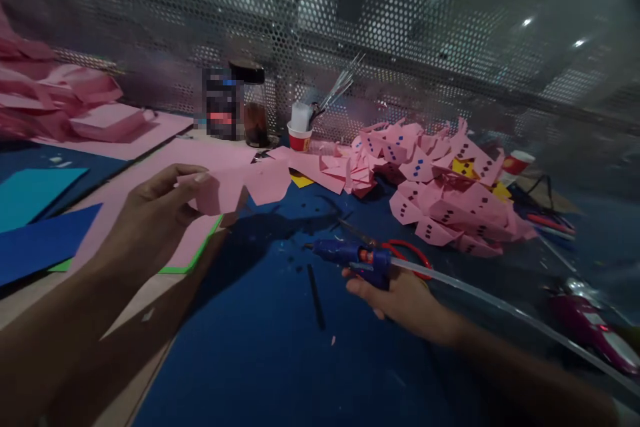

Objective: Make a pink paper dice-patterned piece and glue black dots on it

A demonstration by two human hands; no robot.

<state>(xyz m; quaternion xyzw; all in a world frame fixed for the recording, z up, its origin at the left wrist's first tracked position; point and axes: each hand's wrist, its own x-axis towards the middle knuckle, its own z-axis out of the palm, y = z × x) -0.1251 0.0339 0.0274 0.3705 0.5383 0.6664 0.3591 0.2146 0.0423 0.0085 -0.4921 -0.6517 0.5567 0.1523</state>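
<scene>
Between its thumb and fingers, my left hand (163, 203) pinches a cut pink paper piece (225, 188) with a notched shape, raised above the table at left of centre. My right hand (395, 297) is wrapped round the handle of a blue hot glue gun (350, 255), its nozzle pointing left. A long clear glue stick (465, 287) sticks out of the gun's rear toward the lower right. Behind the gun lie scissors (413, 250) with red handles. Below the nozzle a thin dark strip (316, 297) rests on the blue table surface (250, 353).
A heap of folded pink paper pieces (445, 213) with dark diamond marks stands at right. More pink folded paper (90, 97) is piled far left, near blue sheets (45, 237). A paper cup (300, 137), a jar (256, 113) and a perforated metal wall (320, 20) are behind.
</scene>
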